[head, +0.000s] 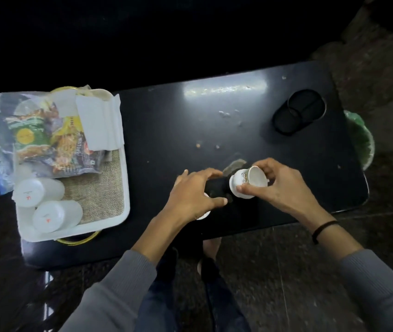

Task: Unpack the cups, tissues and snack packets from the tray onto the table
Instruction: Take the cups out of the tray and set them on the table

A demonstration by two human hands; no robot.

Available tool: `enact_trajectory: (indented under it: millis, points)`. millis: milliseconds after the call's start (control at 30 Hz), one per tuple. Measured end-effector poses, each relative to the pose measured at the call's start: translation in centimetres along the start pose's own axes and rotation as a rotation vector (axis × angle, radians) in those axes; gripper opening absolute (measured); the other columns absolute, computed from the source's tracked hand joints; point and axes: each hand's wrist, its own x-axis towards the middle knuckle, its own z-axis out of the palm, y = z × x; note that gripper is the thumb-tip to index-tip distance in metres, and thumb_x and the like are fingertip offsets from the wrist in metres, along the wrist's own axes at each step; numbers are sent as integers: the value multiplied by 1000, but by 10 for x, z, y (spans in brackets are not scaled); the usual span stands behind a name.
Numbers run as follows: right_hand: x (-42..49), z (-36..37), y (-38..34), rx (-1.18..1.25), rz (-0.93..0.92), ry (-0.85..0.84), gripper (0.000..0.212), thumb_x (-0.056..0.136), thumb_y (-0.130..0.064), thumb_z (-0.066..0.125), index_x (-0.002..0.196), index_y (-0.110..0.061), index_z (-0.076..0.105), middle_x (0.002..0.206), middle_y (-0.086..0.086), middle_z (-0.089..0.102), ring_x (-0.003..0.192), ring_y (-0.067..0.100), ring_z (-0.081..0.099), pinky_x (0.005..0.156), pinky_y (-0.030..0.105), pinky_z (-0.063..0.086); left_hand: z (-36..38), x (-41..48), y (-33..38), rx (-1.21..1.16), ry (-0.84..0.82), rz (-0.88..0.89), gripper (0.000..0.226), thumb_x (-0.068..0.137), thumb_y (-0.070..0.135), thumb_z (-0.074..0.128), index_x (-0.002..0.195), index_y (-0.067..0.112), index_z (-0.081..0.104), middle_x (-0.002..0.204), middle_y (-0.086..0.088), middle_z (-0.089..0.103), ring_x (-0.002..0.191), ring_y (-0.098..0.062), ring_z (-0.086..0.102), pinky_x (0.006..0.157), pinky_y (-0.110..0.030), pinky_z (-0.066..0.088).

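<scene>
White china cup (248,182), tilted on its side, is pinched in the right grip (279,183) just above the black worktop (214,121), so the cup step is in hand. The left grip (190,195) arches over a mostly hidden white piece (203,215), perhaps another cup; I cannot tell whether it clasps it. Next, I judge, the tilted cup needs righting and setting down. The white tray (124,188), at the worktop's left end, holds plastic cups (39,192) lying beside a burlap mat (99,188), snack packets (56,140) and folded tissues (99,123)
</scene>
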Motion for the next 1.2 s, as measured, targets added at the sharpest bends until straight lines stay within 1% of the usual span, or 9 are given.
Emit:
enact_trajectory:
  millis: [67, 167, 367, 500, 667, 767, 833, 1067, 1200]
  points:
    - [-4, 7, 8, -117, -64, 1, 52, 66, -50, 89, 106, -25, 68, 101, -9, 68, 91, 7, 64, 74, 17, 48, 6, -2, 0, 75, 1, -5, 66, 77, 43, 81, 137, 36, 55, 142, 13, 59, 139, -14, 42, 124, -36, 5]
    - [-10, 19, 10, -211, -99, 1, 57, 71, -41, 88, 115, -15, 65, 110, 4, 65, 102, 24, 62, 88, 36, 51, 13, -6, -4, 99, 10, -14, 71, 76, 43, 82, 140, 34, 53, 146, 10, 54, 141, -15, 39, 124, -38, 7]
    - [-19, 40, 10, -338, -152, 6, 60, 74, -37, 83, 122, -10, 57, 120, 7, 56, 114, 28, 52, 85, 42, 53, 20, -11, -11, 132, 6, -11, 70, 77, 41, 82, 140, 33, 53, 150, 8, 50, 145, -16, 35, 124, -37, 7]
    - [-23, 47, 7, -424, -174, 22, 56, 75, -40, 81, 115, -13, 53, 118, 5, 51, 112, 26, 49, 72, 38, 52, 22, -9, -11, 143, 13, -2, 69, 78, 40, 82, 140, 31, 54, 149, 8, 52, 144, -14, 36, 125, -39, 9]
    - [-21, 48, 1, -508, -175, -12, 66, 75, -55, 81, 119, -15, 52, 121, 3, 50, 115, 23, 49, 68, 35, 52, 24, -10, -11, 112, 32, -8, 67, 79, 39, 81, 140, 31, 54, 147, 7, 54, 142, -16, 39, 124, -40, 16]
    - [-23, 42, -6, -681, -194, 10, 73, 74, -73, 70, 119, -18, 54, 119, 0, 55, 112, 21, 53, 61, 34, 49, 23, -13, -9, 66, 68, -16, 65, 80, 39, 81, 139, 30, 55, 144, 7, 55, 140, -17, 40, 123, -39, 19]
    - [-25, 36, -11, -765, -218, 45, 73, 75, -78, 63, 119, -20, 57, 117, -1, 59, 110, 21, 56, 58, 33, 49, 21, -14, -8, 38, 95, -16, 63, 80, 39, 80, 138, 30, 56, 143, 8, 56, 139, -17, 40, 124, -38, 19]
    - [-20, 31, -60, -775, -366, 94, 51, 84, -62, 66, 115, -21, 66, 110, -1, 66, 105, 23, 61, 64, 36, 56, -2, -24, -16, -175, 232, -53, 50, 84, 33, 76, 132, 30, 61, 134, 11, 61, 130, -14, 51, 111, -43, 42]
    - [-9, 50, -101, -691, -483, 59, 39, 87, -50, 70, 111, -20, 66, 105, -3, 68, 103, 21, 61, 63, 33, 52, -26, -40, -38, -223, 356, -77, 45, 84, 30, 76, 127, 30, 64, 127, 11, 63, 123, -13, 55, 104, -39, 48]
